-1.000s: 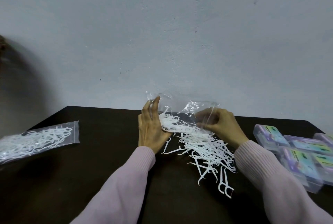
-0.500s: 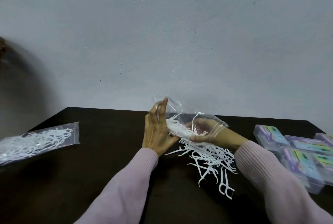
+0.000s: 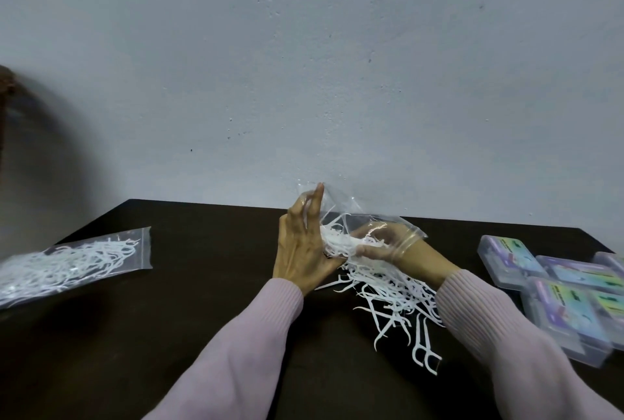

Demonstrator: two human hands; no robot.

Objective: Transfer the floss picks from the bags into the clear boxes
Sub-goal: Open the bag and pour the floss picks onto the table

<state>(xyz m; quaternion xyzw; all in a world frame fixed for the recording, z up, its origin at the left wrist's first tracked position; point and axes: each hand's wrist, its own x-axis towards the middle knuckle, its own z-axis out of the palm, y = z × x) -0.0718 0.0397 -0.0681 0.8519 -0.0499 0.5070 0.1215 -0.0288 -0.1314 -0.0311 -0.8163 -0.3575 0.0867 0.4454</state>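
Note:
A clear plastic bag (image 3: 341,212) is held up over the dark table (image 3: 209,250) at its middle. My left hand (image 3: 299,250) holds the bag's left edge, fingers pointing up. My right hand (image 3: 410,255) is reached inside the bag through its open mouth, fingers curled round a bunch of white floss picks (image 3: 337,240). A loose pile of floss picks (image 3: 391,294) lies on the table beneath both hands and spreads toward me. Several clear boxes (image 3: 510,262) with coloured labels lie shut at the right.
A second zip bag (image 3: 72,264) full of floss picks lies flat at the table's left edge. A pale wall stands right behind the table. The boxes reach the table's right edge.
The bag has tipped lower and to the right. My right hand has gone from outside the bag's far end to deep inside it, round the picks. The pile has not moved.

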